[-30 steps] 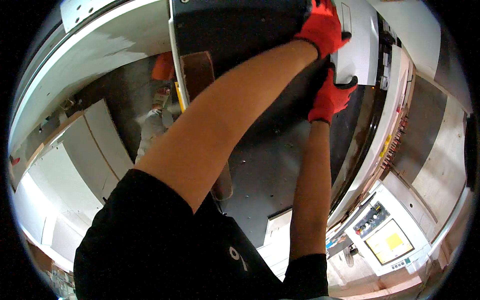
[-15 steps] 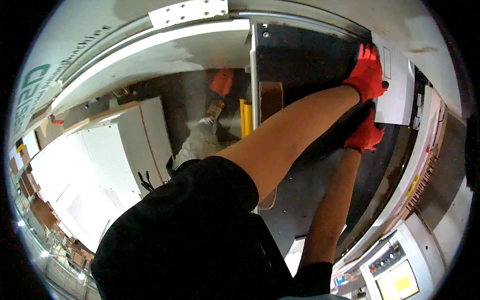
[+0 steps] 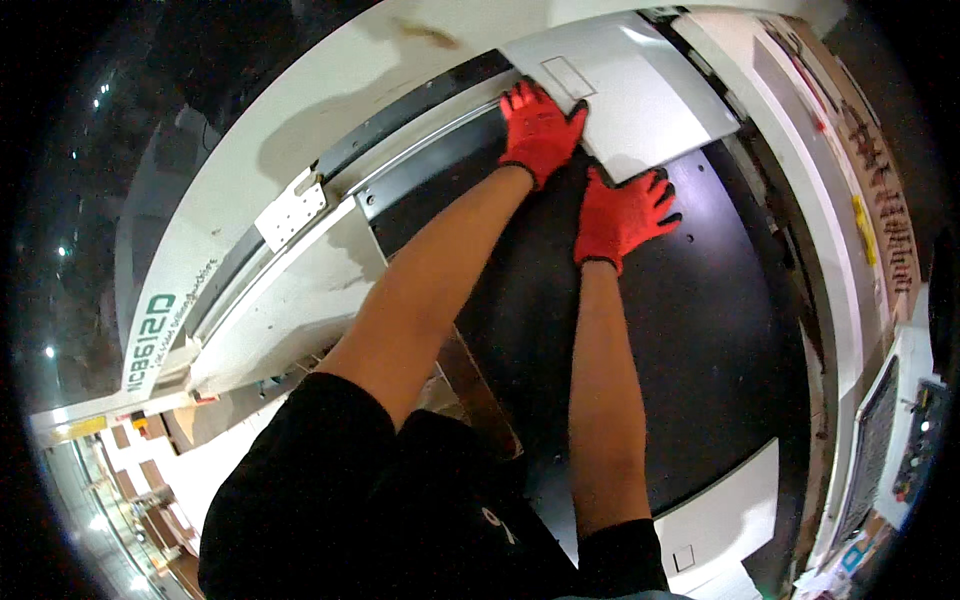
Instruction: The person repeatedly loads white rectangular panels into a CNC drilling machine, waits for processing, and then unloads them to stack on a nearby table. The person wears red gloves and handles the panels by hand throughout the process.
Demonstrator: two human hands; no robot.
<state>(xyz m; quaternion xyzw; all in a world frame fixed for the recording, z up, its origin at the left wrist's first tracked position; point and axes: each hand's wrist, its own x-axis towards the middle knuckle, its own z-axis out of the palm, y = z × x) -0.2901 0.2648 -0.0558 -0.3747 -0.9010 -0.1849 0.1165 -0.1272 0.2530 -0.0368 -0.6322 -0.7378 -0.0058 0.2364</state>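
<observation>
While the white panel (image 3: 640, 95) lies at twelve o'clock on the black machine bed (image 3: 700, 320), left hand (image 3: 540, 130) presses flat on its edge; right hand (image 3: 622, 215), fingers spread, grips nothing. Slide evenly, palms flat.

Single head-worn fisheye view, steeply downward and close over the black machine bed (image 3: 700, 300).

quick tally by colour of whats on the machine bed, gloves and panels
red gloved hands: 2, the left hand and the right hand
white panels: 2, the far panel and the near panel
black bed surface: 1
total: 5
</observation>
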